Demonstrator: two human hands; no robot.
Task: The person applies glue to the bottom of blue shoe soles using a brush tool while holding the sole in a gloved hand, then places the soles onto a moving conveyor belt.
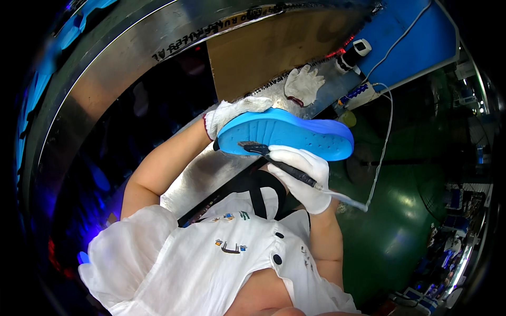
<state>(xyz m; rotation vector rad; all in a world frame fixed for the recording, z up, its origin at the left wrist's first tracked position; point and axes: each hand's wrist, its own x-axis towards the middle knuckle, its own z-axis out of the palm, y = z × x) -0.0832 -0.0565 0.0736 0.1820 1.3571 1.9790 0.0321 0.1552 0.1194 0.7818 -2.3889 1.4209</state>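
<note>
Left hand in white knit glove, gripping the heel-end upper rim of a bright-blue foam shoe sole, held tilted over the near edge of the silver metal bench. Right hand, white-gloved, closed round a black corded pen-shaped tool, tip at sole's face. Spare off-white knit glove toward bench's right end, beside brown cardboard sheet.

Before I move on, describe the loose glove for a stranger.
Find the brown panel up top. By its lower edge, above the blue shoe sole, lies a whitish glove: unlike those on the left hand and right hand, it's unworn.
</note>
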